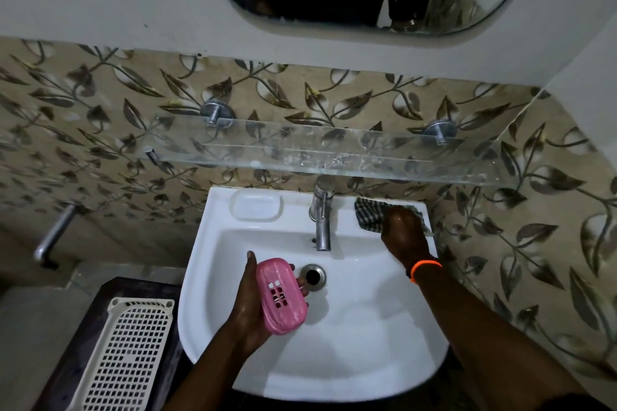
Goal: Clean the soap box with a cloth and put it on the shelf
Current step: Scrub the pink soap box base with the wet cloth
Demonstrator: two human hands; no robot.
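Over the sink (384, 327), the task stands at an early stage, judging by the layout: the box has no cloth on it yet and the shelf (334, 153) above the tap (322, 210) carries nothing.

Left to right:

1. Basket (130, 354): a white perforated basket lies on a dark surface beside the sink. It plays no part in the task.
2. Left hand (247, 307): holds the pink soap box (282, 295) above the bowl, just beside the drain (313, 275). The thumb lies along the box's left edge; the fingers wrap underneath, with the tips showing at its right edge. The slotted face of the box points up.
3. Right hand (402, 228): rests on the checked cloth (370, 215) at the sink's back right corner. The fingers curl down onto the cloth; whether they have it fully gripped cannot be told.

Remaining, as a judgement: bring the cloth to the box, wipe it, then set it on the shelf.
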